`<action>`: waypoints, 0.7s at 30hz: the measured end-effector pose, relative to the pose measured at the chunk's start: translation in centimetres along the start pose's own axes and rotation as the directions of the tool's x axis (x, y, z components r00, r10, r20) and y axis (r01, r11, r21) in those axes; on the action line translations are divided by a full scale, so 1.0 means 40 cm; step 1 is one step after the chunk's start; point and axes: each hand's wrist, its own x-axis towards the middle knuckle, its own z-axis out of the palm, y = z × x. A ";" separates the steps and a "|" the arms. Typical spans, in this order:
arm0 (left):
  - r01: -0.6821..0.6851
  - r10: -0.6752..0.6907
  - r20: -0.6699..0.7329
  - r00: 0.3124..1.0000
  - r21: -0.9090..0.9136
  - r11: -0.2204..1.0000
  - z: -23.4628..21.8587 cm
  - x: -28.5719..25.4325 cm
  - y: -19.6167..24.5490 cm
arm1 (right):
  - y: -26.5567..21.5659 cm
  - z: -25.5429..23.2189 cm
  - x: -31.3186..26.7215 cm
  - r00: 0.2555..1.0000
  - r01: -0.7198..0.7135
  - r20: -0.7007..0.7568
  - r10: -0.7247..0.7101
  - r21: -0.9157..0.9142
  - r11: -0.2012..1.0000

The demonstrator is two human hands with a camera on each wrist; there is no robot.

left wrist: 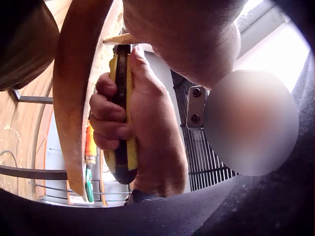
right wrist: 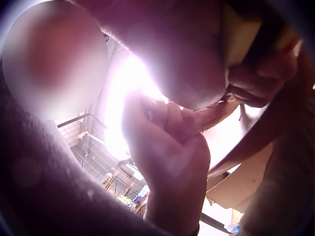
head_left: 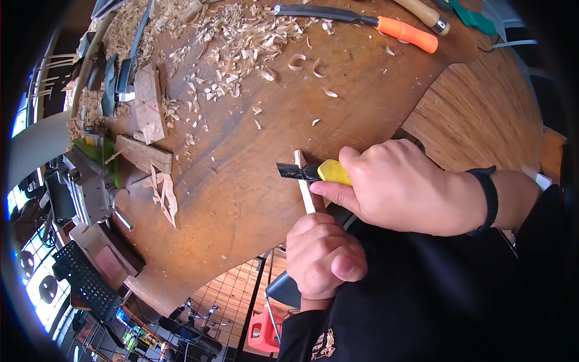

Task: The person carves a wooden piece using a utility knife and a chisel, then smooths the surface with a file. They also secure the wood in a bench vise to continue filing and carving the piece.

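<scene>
In the head view my left hand grips a slim pale wooden stick, its free end pointing away from me over the table edge. My right hand holds a yellow and black utility knife, whose dark blade lies across the stick a little below its tip. Fingers wrap the knife handle in the left wrist view, with the right thumb laid along it. From the right wrist, the left hand shows curled round the stick. The stick's lower end is hidden in the left fist.
Curled shavings cover the far part of the brown wooden table. An orange-handled blade tool lies at the back, beside a wooden handle. Wood offcuts lie at left. Below the front edge stands a red stool.
</scene>
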 end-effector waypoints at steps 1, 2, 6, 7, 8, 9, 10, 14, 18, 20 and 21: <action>-0.029 0.029 0.021 0.999 -0.006 1.000 -0.005 0.002 -0.001 | 0.000 -0.003 -0.002 1.000 0.004 -0.006 -0.004 -0.001 1.000; -0.035 0.035 0.021 0.999 -0.004 0.999 -0.009 0.002 0.001 | 0.001 -0.008 -0.005 1.000 -0.007 0.013 0.007 0.001 1.000; 0.056 -0.077 -0.162 0.984 -0.130 0.990 -0.006 -0.007 -0.006 | 0.004 -0.031 -0.019 0.990 -0.069 0.123 0.071 -0.020 0.997; 0.042 -0.093 -0.263 0.960 -0.193 0.980 -0.003 -0.011 -0.010 | 0.003 -0.029 -0.016 0.989 -0.070 0.130 0.072 -0.021 0.997; 0.046 -0.100 -0.247 0.964 -0.213 0.976 -0.008 -0.008 -0.012 | 0.001 -0.025 -0.009 0.990 -0.070 0.119 0.073 -0.029 0.997; 0.048 -0.101 -0.248 0.964 -0.212 0.976 -0.007 -0.004 -0.013 | -0.001 -0.022 -0.001 0.992 -0.070 0.105 0.073 -0.035 0.997; 0.044 -0.091 -0.243 0.966 -0.194 0.980 -0.003 0.002 -0.011 | 0.001 -0.016 0.010 0.992 -0.071 0.107 0.074 -0.033 0.997; 0.033 -0.071 -0.244 0.967 -0.155 0.987 0.016 -0.008 0.001 | 0.002 -0.009 0.033 1.000 0.002 -0.025 -0.003 -0.039 0.999; 0.069 -0.102 -0.308 0.946 -0.115 0.991 0.022 -0.007 -0.012 | -0.004 -0.007 0.013 1.000 -0.021 0.021 0.021 -0.008 1.000; 0.081 -0.222 -0.454 0.863 -0.309 0.948 0.010 -0.013 -0.015 | -0.007 -0.004 -0.007 0.996 -0.045 0.082 0.043 0.027 0.999; 0.070 -0.285 -0.511 0.811 -0.399 0.914 0.001 -0.014 -0.014 | -0.008 -0.001 -0.015 0.989 -0.073 0.132 0.064 0.061 0.996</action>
